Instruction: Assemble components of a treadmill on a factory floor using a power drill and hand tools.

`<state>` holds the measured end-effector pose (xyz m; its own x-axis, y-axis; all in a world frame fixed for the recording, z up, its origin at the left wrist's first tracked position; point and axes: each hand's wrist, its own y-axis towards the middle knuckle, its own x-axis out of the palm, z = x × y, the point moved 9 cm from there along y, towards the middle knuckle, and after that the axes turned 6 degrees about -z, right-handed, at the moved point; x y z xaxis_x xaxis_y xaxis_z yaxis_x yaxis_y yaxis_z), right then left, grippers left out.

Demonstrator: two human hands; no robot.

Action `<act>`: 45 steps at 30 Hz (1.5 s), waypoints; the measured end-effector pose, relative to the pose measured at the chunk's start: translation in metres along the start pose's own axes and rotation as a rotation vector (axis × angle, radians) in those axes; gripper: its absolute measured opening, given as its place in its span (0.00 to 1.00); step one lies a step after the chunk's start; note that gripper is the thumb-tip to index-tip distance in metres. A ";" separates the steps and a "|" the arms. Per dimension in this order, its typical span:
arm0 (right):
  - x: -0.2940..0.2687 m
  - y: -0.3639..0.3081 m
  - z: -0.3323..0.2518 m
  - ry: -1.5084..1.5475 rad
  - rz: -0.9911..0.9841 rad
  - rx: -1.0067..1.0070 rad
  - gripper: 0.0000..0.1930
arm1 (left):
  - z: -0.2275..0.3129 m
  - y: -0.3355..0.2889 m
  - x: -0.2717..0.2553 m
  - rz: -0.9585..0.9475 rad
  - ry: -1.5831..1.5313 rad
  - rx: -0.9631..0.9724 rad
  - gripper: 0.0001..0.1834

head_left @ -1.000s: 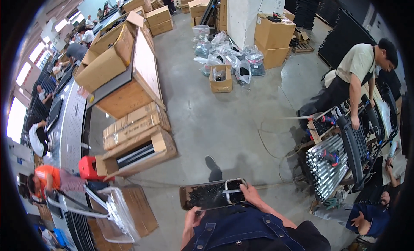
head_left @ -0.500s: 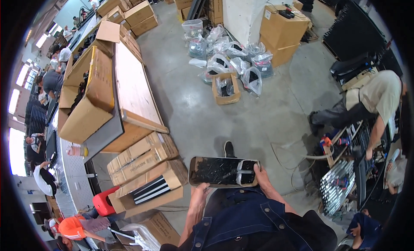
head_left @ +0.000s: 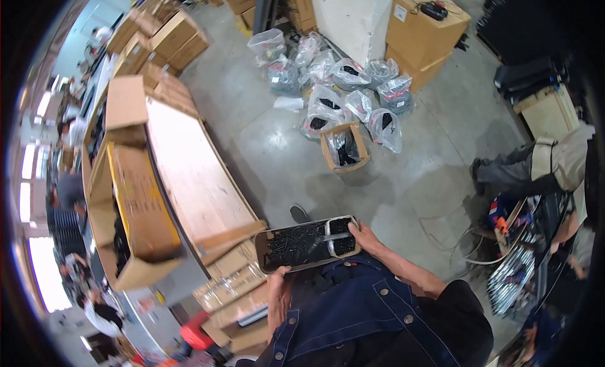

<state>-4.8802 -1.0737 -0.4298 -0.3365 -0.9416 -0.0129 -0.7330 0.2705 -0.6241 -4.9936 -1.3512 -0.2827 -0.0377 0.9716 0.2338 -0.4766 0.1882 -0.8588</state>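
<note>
My left hand (head_left: 279,285) grips the near left corner of a shallow oblong bin (head_left: 315,264), its thumb over the rim. At the right end my right hand (head_left: 368,239) is closed on the same bin. Many small black parts (head_left: 291,243), which look like screws, lie loose in its larger left section. A whitish strip (head_left: 328,236) crosses the bin, and more black pieces (head_left: 343,244) fill the narrower right section. The bin is held in front of my waist, its right end a little farther from me. The fingers underneath it are hidden.
Clear plastic bags (head_left: 326,102) of black parts and a small open carton (head_left: 360,159) lie ahead on the floor. A wooden bench (head_left: 195,171) and large open carton (head_left: 148,203) stand left. Rightward, a co-worker (head_left: 561,165) bends near metal tubes (head_left: 512,275) and a loose hose (head_left: 441,244).
My view has swung and moved forward, bringing the bags and the bench closer. The bin has shifted left in view and its right end is raised. Both hands keep their hold.
</note>
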 end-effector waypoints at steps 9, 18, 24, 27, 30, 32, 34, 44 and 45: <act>0.061 0.110 -0.043 0.664 0.406 0.178 0.31 | 0.213 0.161 0.104 -0.306 0.560 -0.014 0.27; 0.123 0.301 0.035 1.037 0.411 0.401 0.29 | 0.271 0.378 0.157 -0.206 0.897 -0.118 0.30; 0.137 0.422 0.113 0.772 0.533 0.391 0.28 | 0.245 0.590 0.118 -0.146 0.914 -0.385 0.22; 0.144 0.472 0.154 0.671 0.639 0.377 0.28 | 0.220 0.689 0.106 -0.227 0.870 -0.474 0.21; 0.153 0.535 0.203 0.621 0.706 0.372 0.25 | 0.192 0.799 0.078 -0.216 0.853 -0.524 0.17; 0.165 0.566 0.244 0.592 0.713 0.397 0.23 | 0.170 0.866 0.054 -0.165 0.888 -0.558 0.10; 0.169 0.592 0.290 0.675 0.762 0.370 0.22 | 0.137 0.914 0.033 -0.130 0.903 -0.589 0.06; 0.221 0.692 0.338 1.058 0.700 0.748 0.15 | 0.121 1.053 -0.017 -0.024 0.931 -0.558 0.13; 0.231 0.688 0.344 1.021 0.564 0.897 0.15 | 0.123 1.057 -0.018 -0.005 0.909 -0.513 0.15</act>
<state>-5.2587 -1.1741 -1.1312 -0.9887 -0.1061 -0.1063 0.1096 -0.0252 -0.9937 -5.6049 -1.1870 -1.1382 0.7403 0.6722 -0.0105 -0.0365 0.0245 -0.9990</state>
